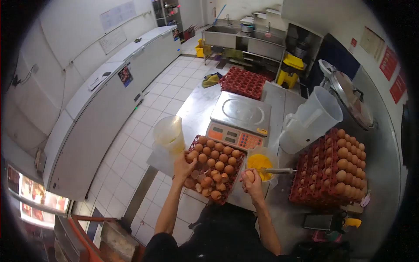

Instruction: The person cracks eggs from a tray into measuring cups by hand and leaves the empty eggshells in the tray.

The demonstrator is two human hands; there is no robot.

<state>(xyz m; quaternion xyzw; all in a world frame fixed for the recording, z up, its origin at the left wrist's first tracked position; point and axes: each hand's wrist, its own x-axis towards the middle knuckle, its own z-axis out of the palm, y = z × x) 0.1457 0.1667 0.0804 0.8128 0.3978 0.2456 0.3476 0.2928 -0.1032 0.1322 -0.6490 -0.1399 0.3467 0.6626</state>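
My right hand point(253, 188) is closed around a brown egg point(249, 176) beside a translucent plastic container point(274, 181). That container holds yellow liquid egg point(258, 161), and a metal utensil handle point(280, 170) sticks out over its right side. At the left edge of a red egg tray point(238, 172), my left hand point(183, 167) has its fingers curled about another brown egg point(191, 156). Whole eggs fill the tray's far part; broken shells point(205, 178) lie in its near part. A cloudy plastic jug point(169, 133) stands just beyond my left hand.
Behind the tray sits an orange-and-silver scale point(240, 113), with stacked red trays point(244, 82) farther back. To the right are large clear jugs point(316, 113) and a tall stack of egg-filled trays point(325, 170). A long white chest freezer point(118, 96) lines the left wall.
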